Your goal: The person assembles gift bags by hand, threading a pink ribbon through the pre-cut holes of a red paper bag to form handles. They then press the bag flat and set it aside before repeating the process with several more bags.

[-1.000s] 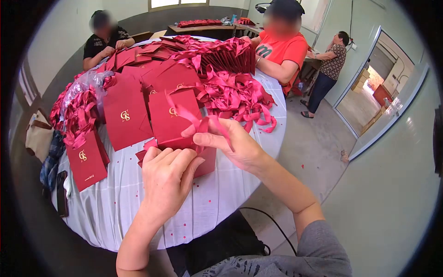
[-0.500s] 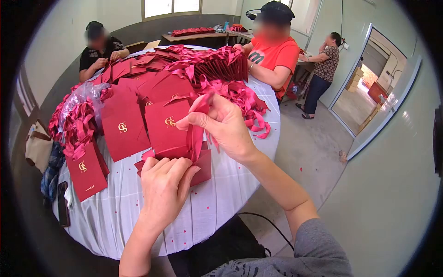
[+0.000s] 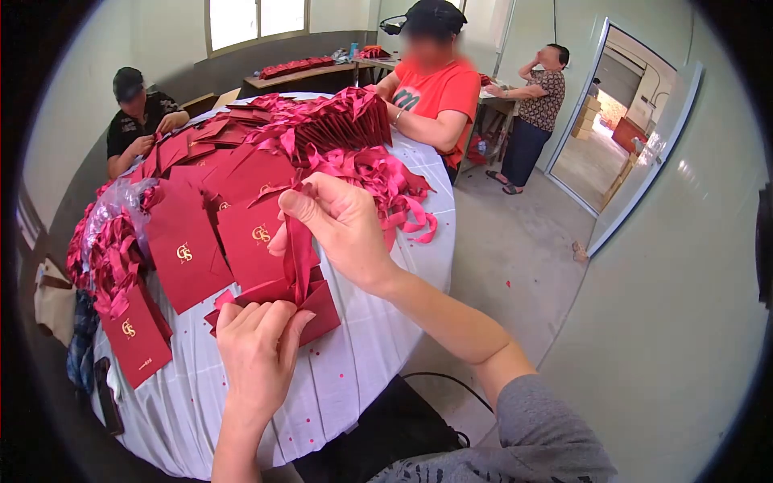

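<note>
Okay, so the thing to look at is how the ribbon (image 3: 299, 256) runs between the two hands. Its long axis is close to upright: top end pinched narrow between thumb and fingers of the right hand (image 3: 342, 229), bottom end meeting the open top of the red bag (image 3: 324, 315). That bag sits low in front of the person, near edge of the white-covered table (image 3: 354, 354), with its mouth running roughly crosswise, left to right.

The left hand (image 3: 258, 342) is the nearer one to the bag, fingers bunched over the left part of its rim and closed on it, thumb pointing at the ribbon's foot. The right hand is above and a bit right of that spot, so the bag lies down and slightly left from it. Stacked bags with gold print (image 3: 183, 274) lie just beyond. Fair warning, fingers and folds cover the join, so I can't tell whether the ribbon goes through the paper.
</note>
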`<state>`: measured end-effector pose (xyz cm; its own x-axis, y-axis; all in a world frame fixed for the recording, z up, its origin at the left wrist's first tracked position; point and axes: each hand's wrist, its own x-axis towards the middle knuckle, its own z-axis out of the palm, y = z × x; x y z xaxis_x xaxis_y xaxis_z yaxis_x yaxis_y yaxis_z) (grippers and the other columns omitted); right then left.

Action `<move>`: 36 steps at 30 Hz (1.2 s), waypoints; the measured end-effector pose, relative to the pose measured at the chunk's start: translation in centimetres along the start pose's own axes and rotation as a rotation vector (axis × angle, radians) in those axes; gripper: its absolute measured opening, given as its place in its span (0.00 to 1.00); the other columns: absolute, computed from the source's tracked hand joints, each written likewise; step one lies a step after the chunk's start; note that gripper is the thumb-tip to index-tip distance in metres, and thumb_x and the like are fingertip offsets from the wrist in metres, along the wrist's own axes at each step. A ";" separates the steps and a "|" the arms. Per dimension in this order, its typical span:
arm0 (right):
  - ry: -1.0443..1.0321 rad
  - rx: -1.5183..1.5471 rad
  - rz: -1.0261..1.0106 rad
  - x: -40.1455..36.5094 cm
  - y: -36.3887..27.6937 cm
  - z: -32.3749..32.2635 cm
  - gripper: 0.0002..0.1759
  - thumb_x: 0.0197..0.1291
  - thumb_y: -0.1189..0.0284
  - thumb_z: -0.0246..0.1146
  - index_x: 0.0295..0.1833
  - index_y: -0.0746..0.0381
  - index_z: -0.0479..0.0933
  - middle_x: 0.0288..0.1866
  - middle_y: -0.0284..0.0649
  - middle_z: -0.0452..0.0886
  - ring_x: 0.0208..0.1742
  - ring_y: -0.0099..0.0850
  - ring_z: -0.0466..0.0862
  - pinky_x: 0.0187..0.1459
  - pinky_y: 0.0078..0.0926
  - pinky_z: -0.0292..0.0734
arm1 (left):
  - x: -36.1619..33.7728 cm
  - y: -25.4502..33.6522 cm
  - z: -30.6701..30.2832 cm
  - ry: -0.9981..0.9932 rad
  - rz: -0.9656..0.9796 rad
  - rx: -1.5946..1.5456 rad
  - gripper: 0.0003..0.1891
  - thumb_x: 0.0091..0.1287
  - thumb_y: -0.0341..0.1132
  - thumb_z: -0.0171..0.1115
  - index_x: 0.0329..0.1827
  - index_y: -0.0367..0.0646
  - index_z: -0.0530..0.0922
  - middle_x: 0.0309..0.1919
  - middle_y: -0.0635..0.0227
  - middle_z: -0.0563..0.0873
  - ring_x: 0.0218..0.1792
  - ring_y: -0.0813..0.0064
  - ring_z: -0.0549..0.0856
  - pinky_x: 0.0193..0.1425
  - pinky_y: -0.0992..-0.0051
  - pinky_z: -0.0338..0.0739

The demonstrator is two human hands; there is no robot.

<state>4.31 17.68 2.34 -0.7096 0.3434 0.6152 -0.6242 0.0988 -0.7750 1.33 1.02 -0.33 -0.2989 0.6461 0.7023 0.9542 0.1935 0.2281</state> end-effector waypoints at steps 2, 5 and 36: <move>0.009 -0.013 0.006 0.0 0.0 0.1 0.13 0.67 0.67 0.59 0.33 0.66 0.72 0.23 0.39 0.80 0.26 0.26 0.84 0.30 0.18 0.76 | -0.1 0.0 0.0 0.001 -0.001 0.002 0.09 0.55 0.32 0.69 0.26 0.41 0.76 0.18 0.67 0.77 0.21 0.69 0.74 0.34 0.71 0.61; 0.020 0.020 0.046 0.2 0.3 -0.1 0.15 0.67 0.65 0.59 0.33 0.66 0.72 0.23 0.39 0.80 0.26 0.27 0.84 0.30 0.19 0.76 | 0.0 0.1 0.1 0.007 -0.003 0.007 0.09 0.55 0.32 0.69 0.26 0.41 0.75 0.17 0.68 0.76 0.20 0.69 0.73 0.33 0.71 0.61; 0.102 -0.331 -0.147 -4.8 2.7 1.8 0.10 0.64 0.75 0.58 0.33 0.72 0.73 0.25 0.52 0.79 0.28 0.45 0.83 0.26 0.34 0.73 | 0.1 0.8 -1.8 -0.115 -0.139 -0.083 0.05 0.60 0.23 0.59 0.39 0.37 0.76 0.23 0.61 0.77 0.29 0.60 0.77 0.43 0.68 0.68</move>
<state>5.42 14.65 -2.43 -0.5742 0.3925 0.7185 -0.5656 0.4444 -0.6947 2.01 -0.10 1.19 -0.4202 0.6982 0.5796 0.8981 0.2286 0.3757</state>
